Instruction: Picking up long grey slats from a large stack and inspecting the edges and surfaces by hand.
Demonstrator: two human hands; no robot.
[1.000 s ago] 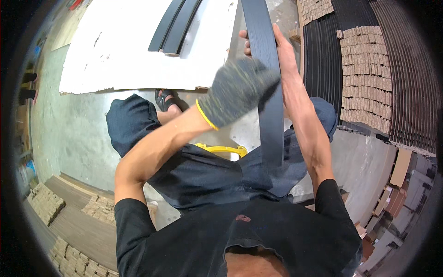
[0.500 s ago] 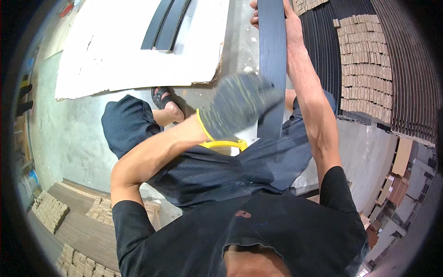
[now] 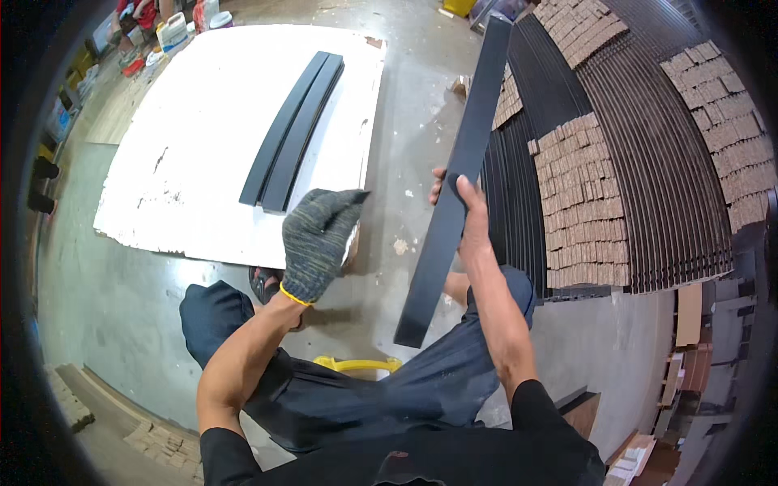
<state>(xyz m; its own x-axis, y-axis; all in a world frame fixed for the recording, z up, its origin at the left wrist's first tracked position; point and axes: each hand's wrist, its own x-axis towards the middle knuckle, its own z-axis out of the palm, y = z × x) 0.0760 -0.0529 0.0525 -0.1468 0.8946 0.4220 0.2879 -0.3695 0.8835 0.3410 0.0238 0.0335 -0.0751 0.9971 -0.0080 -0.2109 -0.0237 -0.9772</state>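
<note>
My bare right hand grips a long, flat black board near its middle, thumb on the face and fingertips round the far edge. The board stands tilted, its lower end above my lap and its upper end leaning away to the right. My left hand, in a dark grey knitted glove with a yellow cuff, is closed, apart from the board. A small dark tip pokes out at its fingers; what it is cannot be made out. Just beyond that hand, two dark boards lie side by side on a white sheet.
Tall stacks of dark boards with light brown cut ends fill the right side. A yellow curved piece shows between my legs. Bottles and tubs stand at the far left, and more board stacks lie at lower left.
My left hand has moved off the held board, leftward to the white sheet's near edge. The board has swung from upright to a tilt, and the view has shifted to show more of the floor ahead.
</note>
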